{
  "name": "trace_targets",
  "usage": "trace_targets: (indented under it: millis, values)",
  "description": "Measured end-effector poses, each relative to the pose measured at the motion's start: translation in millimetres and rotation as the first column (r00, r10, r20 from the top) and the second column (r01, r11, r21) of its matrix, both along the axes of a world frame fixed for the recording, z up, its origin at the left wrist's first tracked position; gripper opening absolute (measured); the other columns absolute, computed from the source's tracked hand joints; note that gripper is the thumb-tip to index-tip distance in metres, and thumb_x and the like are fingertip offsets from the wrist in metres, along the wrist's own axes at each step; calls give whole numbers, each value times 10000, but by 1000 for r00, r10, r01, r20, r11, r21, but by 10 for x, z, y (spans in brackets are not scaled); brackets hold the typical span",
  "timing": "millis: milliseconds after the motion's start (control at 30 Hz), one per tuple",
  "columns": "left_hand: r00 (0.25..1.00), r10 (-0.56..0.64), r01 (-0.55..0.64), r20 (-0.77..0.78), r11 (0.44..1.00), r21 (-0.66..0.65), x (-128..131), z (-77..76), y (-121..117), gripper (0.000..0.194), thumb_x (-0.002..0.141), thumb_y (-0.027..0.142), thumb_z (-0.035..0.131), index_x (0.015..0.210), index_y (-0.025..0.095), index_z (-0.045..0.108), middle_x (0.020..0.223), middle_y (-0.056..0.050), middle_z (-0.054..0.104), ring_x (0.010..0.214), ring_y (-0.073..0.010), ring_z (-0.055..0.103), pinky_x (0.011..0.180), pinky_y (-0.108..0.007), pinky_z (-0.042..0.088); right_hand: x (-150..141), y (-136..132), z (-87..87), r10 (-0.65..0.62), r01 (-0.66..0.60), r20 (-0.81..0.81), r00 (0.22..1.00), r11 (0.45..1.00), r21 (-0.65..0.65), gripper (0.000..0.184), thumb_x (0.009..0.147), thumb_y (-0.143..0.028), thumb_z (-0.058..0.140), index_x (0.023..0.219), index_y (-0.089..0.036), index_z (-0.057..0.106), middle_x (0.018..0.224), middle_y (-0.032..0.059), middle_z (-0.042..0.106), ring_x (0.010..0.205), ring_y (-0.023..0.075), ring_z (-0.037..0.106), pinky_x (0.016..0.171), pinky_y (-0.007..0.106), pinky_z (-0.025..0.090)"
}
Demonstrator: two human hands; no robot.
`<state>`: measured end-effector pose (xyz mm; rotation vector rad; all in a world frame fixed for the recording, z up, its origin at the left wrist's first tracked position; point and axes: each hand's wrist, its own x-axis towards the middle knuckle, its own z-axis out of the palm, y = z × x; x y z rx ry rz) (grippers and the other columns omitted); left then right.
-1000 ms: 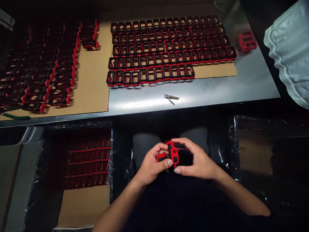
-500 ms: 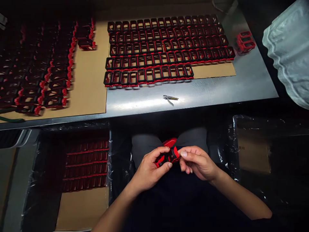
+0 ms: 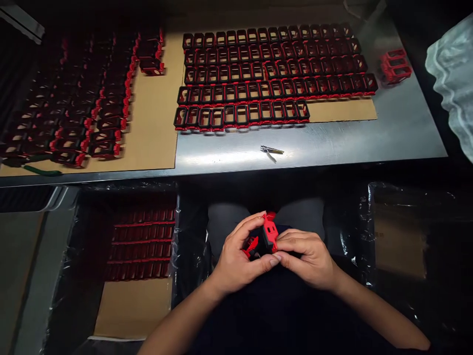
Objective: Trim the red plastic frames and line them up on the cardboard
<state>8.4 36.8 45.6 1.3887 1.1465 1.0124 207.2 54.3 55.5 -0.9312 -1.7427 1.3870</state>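
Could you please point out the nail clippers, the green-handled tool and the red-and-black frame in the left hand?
Nail clippers [image 3: 274, 150]: head view, on the longer arm.
Green-handled tool [image 3: 42, 172]: head view, on the nearer green handle.
Red-and-black frame [image 3: 271, 237]: head view, on its red face.

Head camera looks forward and down at hands.

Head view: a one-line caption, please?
Left hand and right hand hold a red-and-black part before a metal table bearing rows of open frames.
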Motion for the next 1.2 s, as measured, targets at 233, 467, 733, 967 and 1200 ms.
trace_targets:
  millis: [233,467,733,967,1200]
  values:
    - [996,45,-31,-76,984,175,37,-33,-43,724,774,257,797,1410,263,450,1394,-132,585,1271,-276,590,1079,-453,497,-17,-1,-72,44,-43,-7,999,999,28,155,905,-120,647,965,-213,756,847,51,760,802,187,707,761,326,569]
    - [989,48,-9,-142,964,264,33,-114,-118,842,842,225,708,1541,253,238,1408,-195,557,1249,-297,616,1000,-462,560,83,5,31,-86,81,-7,996,960,-269,206,886,-196,648,1079,-198,719,851,60,744,756,179,700,692,299,571]
    - [960,86,94,-266,798,595,28,-167,-18,1045,783,142,761,1590,173,98,1357,-228,608,1244,-296,629,949,-421,600,-111,39,176,-100,131,120,988,950,-282,299,775,-330,817,1013,-200,692,829,28,742,685,154,682,665,267,576]
    - [943,153,87,-294,742,665,-13,-249,-23,1071,784,138,749,1586,288,56,1319,-152,662,1209,-259,658,871,-390,634,-122,77,148,-84,95,129,988,992,-77,151,810,-246,755,948,-188,739,802,58,729,679,175,666,643,294,542]
    - [964,50,145,-262,726,673,-68,-237,17,1096,764,158,778,1589,259,63,1225,-137,708,1205,-261,659,923,-426,613,-39,37,-4,-61,-12,-138,989,883,-470,215,810,-227,714,1020,-206,756,930,55,733,791,178,693,699,286,573]
